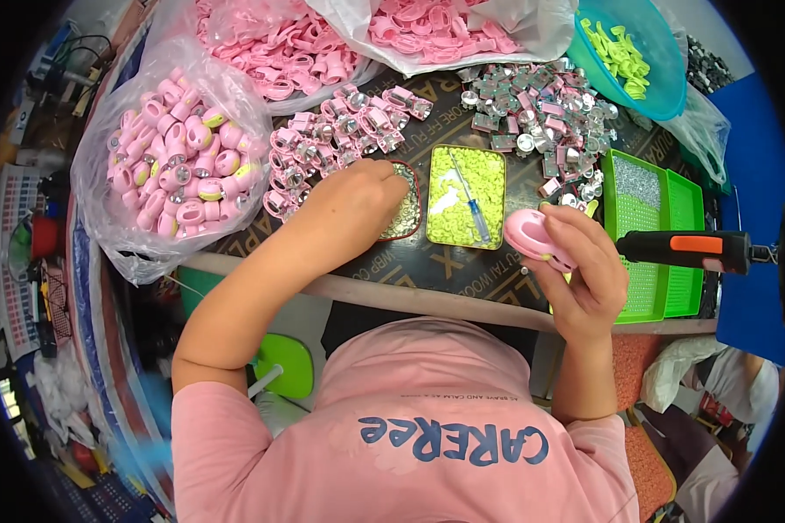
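My left hand (358, 202) reaches down to a red-rimmed tin (410, 205) of small metal pieces. Its fingers are curled together at the tin's edge, and what they pinch, if anything, is hidden. In my right hand (584, 270) is a pink plastic flashlight shell (525, 234), held between thumb and fingers above the table's front edge. The shell is rounded, with an oval opening and a bit of yellow-green on its lower side. Between my hands lies a yellow tin (442, 237) of small yellow-green pieces, with a blue-handled screwdriver (473, 209) on top of them.
Assembled pink flashlights (183, 157) fill a clear bag at left. Pink part-built pieces (340, 131) and silver-and-pink inserts (532, 113) lie in heaps. Farther back are bagged pink shells (436, 30) and a teal bowl (584, 65). A black-and-orange power screwdriver (693, 248) crosses green trays (685, 288).
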`<state>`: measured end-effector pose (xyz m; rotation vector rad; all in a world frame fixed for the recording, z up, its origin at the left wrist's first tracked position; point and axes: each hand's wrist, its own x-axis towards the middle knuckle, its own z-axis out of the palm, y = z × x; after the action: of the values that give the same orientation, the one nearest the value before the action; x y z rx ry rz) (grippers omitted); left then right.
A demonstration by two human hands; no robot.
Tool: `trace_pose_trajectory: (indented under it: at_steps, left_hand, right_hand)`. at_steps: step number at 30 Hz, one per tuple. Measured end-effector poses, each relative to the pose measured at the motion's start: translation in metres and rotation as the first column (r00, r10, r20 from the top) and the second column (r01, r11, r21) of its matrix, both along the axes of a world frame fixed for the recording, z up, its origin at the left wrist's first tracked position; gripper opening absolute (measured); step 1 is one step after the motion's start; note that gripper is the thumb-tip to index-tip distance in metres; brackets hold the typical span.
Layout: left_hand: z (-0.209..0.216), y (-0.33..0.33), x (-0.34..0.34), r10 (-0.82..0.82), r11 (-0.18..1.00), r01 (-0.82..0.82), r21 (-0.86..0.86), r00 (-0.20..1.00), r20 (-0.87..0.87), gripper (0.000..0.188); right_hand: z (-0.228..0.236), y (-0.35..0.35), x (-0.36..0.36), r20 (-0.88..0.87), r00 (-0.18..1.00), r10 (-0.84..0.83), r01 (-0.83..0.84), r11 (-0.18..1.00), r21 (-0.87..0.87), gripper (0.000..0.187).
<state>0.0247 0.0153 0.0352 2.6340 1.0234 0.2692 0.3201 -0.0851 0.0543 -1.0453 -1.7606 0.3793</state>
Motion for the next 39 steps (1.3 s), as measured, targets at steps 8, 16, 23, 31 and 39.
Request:
trace_pose_trajectory:
  at_steps: [8, 16, 23, 31, 39]
  left_hand:
    - [-0.016, -0.001, 0.003, 0.053, 0.992, -0.056, 0.113, 0.998, 0.035, 0.010]
    - [-0.016, 0.005, 0.000, 0.013, 0.994, -0.011, 0.109, 1.000, -0.016, 0.012]
    - [-0.005, 0.007, -0.017, 0.056, 0.991, -0.070, 0.115, 0.991, 0.121, 0.009]
    - [-0.021, -0.008, -0.003, 0.030, 0.993, -0.041, 0.110, 0.994, 0.101, 0.010]
    - [-0.016, -0.006, 0.005, 0.018, 0.983, -0.023, 0.183, 0.999, 0.028, 0.006]
  right_hand:
    - [0.007, 0.014, -0.024, 0.014, 0.998, 0.062, -0.062, 0.998, 0.011, 0.050]
    - [0.006, 0.018, -0.032, 0.040, 0.997, 0.058, -0.058, 0.998, -0.008, 0.048]
    - [-0.002, 0.020, -0.028, 0.036, 0.999, 0.027, -0.026, 0.998, -0.051, 0.048]
    - [-0.003, 0.018, -0.034, 0.048, 0.998, 0.048, -0.042, 0.993, -0.106, 0.051]
    - [-0.003, 0.016, -0.034, 0.046, 0.997, 0.064, -0.060, 0.994, -0.089, 0.051]
